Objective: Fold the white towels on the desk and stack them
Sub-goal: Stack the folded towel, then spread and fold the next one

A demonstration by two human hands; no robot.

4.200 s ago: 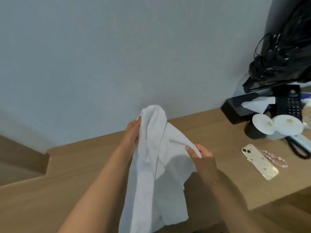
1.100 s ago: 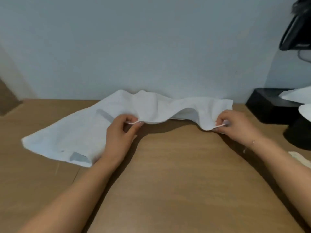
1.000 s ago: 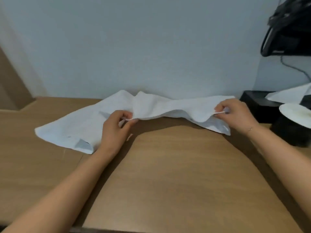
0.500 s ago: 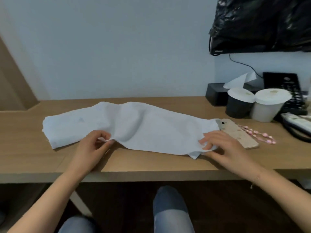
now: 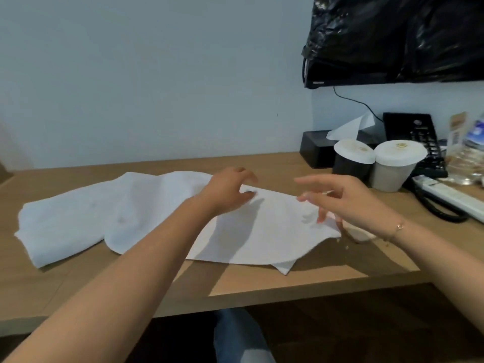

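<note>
Nearest, a knee in blue jeans (image 5: pixel 237 334) under the desk (image 5: pixel 262 286) edge. White towel (image 5: pixel 146 218) lies spread and rumpled across the desk, left to centre-right. Left hand (image 5: pixel 227 191) above its far edge, fingers loosely curled, gripping nothing. Right hand (image 5: pixel 348 203) over the right end, fingers relaxed, empty. Far right: two lidded cups (image 5: pixel 377 163), black tissue box (image 5: pixel 318 149), phone (image 5: pixel 413 142).
</note>
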